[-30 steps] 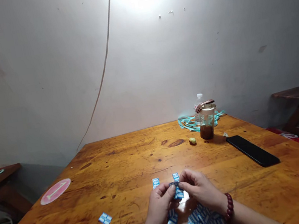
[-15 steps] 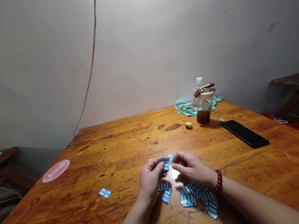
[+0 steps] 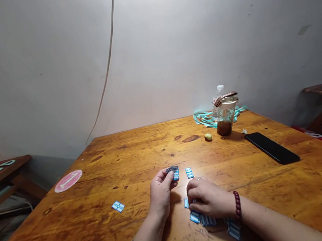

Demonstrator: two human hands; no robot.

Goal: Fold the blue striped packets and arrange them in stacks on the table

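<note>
My left hand (image 3: 160,190) pinches a few small blue-and-white cards (image 3: 175,174) between thumb and fingers, held just above the table. Lower down, my right hand (image 3: 206,197) is curled over a loose pile of similar cards (image 3: 208,220), its fingertips at a card (image 3: 186,203) on the pile's left edge. Whether anything is in those fingers is hidden. One cluster of cards (image 3: 189,172) lies just beyond the right hand, and another card piece (image 3: 118,206) rests off to the left.
The wooden table (image 3: 141,148) carries a black phone (image 3: 272,148) at right. Behind it stand a cup with brown liquid (image 3: 225,120) and a clear bottle (image 3: 220,90), among turquoise straps (image 3: 202,118). A small yellowish object (image 3: 208,137) is nearby. A pink round sticker (image 3: 68,181) marks the left edge.
My right hand has come down from beside the left hand onto the loose cards. The left hand keeps its cards nearly in place. The whole view has shifted slightly.
</note>
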